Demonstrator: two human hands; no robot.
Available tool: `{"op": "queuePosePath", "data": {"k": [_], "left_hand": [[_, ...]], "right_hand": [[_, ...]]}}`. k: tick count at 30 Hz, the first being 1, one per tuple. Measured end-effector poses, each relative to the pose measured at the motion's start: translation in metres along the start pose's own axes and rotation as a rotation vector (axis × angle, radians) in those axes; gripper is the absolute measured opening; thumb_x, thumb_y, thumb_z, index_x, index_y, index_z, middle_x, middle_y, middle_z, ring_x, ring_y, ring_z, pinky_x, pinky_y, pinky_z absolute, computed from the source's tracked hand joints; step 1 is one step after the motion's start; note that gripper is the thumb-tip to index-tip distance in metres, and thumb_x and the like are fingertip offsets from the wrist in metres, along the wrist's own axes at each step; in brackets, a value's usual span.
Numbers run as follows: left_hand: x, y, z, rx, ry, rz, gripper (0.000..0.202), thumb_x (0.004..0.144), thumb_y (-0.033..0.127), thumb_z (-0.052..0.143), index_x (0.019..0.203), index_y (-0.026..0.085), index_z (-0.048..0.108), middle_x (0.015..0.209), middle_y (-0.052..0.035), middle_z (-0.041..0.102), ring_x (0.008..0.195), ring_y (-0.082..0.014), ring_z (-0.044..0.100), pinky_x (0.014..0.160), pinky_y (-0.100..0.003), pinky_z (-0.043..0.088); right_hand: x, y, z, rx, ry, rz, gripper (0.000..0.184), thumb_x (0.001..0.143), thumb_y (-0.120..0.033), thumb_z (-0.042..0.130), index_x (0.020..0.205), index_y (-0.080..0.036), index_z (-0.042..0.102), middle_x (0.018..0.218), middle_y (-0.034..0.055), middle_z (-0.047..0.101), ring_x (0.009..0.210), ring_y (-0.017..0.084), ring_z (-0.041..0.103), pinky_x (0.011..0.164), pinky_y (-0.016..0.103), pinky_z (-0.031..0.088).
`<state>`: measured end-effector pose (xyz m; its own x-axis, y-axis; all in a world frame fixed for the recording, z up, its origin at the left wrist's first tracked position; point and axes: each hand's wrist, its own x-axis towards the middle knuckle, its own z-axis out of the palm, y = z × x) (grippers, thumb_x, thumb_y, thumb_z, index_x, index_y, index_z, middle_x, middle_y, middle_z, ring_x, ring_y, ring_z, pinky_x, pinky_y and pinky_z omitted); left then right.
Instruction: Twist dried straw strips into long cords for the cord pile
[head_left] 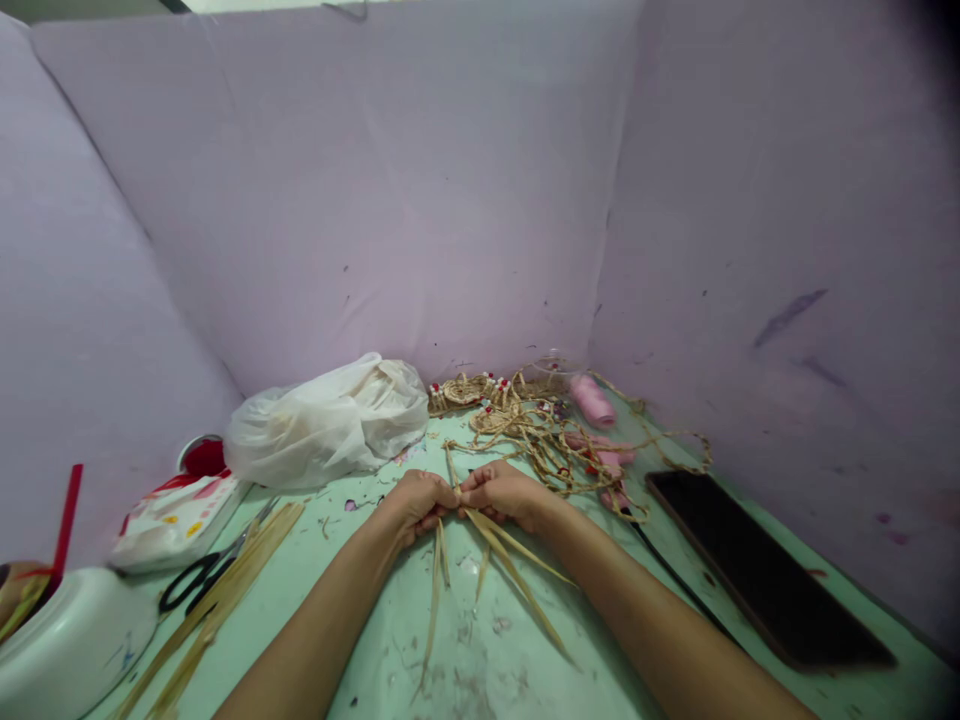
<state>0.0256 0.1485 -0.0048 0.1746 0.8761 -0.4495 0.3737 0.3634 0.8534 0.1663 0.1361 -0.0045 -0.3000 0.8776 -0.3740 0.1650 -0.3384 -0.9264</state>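
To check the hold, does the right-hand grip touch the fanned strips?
Touching: the head view shows the right-hand grip pinching the fanned strips where they converge.

And over on the left grip's (420, 502) far side sits a crumpled white plastic bag (330, 425)! Out left of that grip, black-handled scissors (241, 540), then a printed packet (180, 520), and farthest left a white tub (75, 640). Swing beyond the right grip (501, 492): a pink spool (592, 402), a black cable (682, 575) running nearer, and farther right, a dark flat device (765, 570). Lilac wall (412, 200) behind it all!
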Motion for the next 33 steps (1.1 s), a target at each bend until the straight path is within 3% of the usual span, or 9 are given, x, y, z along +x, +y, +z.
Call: {"op": "queuePosePath", "data": {"k": [7,9,13,17,21,24,27,30,33], "left_hand": [[-0.001,-0.002,-0.004,-0.001,-0.077,0.087,0.011,0.053,0.021,0.055,0.047,0.014,0.049,0.037,0.0051,0.040,0.026,-0.0033,0.026,0.029,-0.019,0.009],[-0.001,-0.002,-0.003,0.018,-0.043,0.106,0.012,0.053,0.020,0.054,0.044,0.014,0.047,0.035,0.0052,0.038,0.026,-0.0032,0.024,0.029,-0.019,0.009],[-0.003,0.001,0.003,0.032,0.054,0.116,0.018,0.052,0.014,0.052,0.038,0.015,0.040,0.030,0.0061,0.031,0.026,-0.0026,0.020,0.030,-0.019,0.011],[-0.006,0.005,0.009,0.013,0.116,0.099,0.019,0.051,0.011,0.050,0.036,0.014,0.039,0.029,0.0059,0.030,0.027,-0.0023,0.020,0.031,-0.018,0.011],[-0.006,0.005,0.011,-0.039,0.191,0.054,0.018,0.050,0.010,0.047,0.035,0.014,0.039,0.029,0.0049,0.031,0.026,-0.0029,0.021,0.031,-0.018,0.011],[-0.004,0.004,0.006,-0.106,0.139,-0.011,0.017,0.050,0.010,0.046,0.036,0.014,0.038,0.030,0.0038,0.033,0.026,-0.0020,0.021,0.031,-0.018,0.009],[-0.002,0.002,-0.003,-0.154,-0.004,-0.067,0.015,0.048,0.012,0.046,0.036,0.014,0.038,0.031,0.0037,0.034,0.025,-0.0013,0.020,0.031,-0.018,0.006],[0.000,0.001,-0.010,-0.174,-0.100,-0.027,0.013,0.046,0.015,0.047,0.036,0.015,0.038,0.031,0.0043,0.034,0.024,-0.0010,0.020,0.030,-0.018,0.006],[0.001,-0.001,-0.012,-0.157,-0.114,0.062,0.015,0.043,0.016,0.048,0.036,0.016,0.036,0.030,0.0061,0.031,0.025,-0.0007,0.019,0.030,-0.018,0.006]], "right_hand": [[0.003,0.003,0.001,-0.032,0.062,0.006,0.011,0.057,-0.005,0.052,0.064,-0.012,0.054,0.046,-0.0043,0.053,0.035,0.004,0.033,0.035,0.016,0.022],[0.004,0.004,0.002,-0.099,0.087,-0.004,0.011,0.056,-0.006,0.053,0.064,-0.013,0.055,0.047,-0.0043,0.053,0.035,0.004,0.032,0.035,0.017,0.022],[0.006,0.004,0.001,-0.370,0.223,-0.075,0.007,0.054,-0.013,0.059,0.060,-0.013,0.060,0.046,-0.0037,0.051,0.039,0.004,0.035,0.039,0.017,0.025],[-0.001,-0.004,0.001,-0.692,0.347,-0.166,0.012,0.056,-0.021,0.059,0.060,-0.015,0.068,0.051,0.0009,0.057,0.050,0.010,0.047,0.044,0.019,0.028],[-0.016,-0.016,0.016,-0.944,0.413,-0.187,0.017,0.059,-0.023,0.057,0.066,-0.017,0.071,0.063,0.0070,0.066,0.058,0.016,0.057,0.047,0.022,0.030],[-0.027,-0.021,0.032,-1.080,0.469,-0.208,0.020,0.061,-0.025,0.057,0.072,-0.016,0.071,0.073,0.0124,0.068,0.065,0.020,0.061,0.051,0.024,0.034],[-0.031,-0.020,0.042,-1.126,0.467,-0.239,0.021,0.063,-0.021,0.055,0.076,-0.015,0.071,0.076,0.0138,0.068,0.069,0.022,0.062,0.055,0.025,0.037],[-0.029,-0.016,0.045,-1.120,0.430,-0.255,0.021,0.064,-0.018,0.054,0.076,-0.015,0.070,0.077,0.0146,0.068,0.071,0.023,0.063,0.057,0.026,0.038],[-0.029,-0.016,0.044,-1.096,0.371,-0.290,0.019,0.064,-0.018,0.056,0.074,-0.015,0.071,0.076,0.0148,0.068,0.073,0.024,0.062,0.058,0.026,0.039]]}}
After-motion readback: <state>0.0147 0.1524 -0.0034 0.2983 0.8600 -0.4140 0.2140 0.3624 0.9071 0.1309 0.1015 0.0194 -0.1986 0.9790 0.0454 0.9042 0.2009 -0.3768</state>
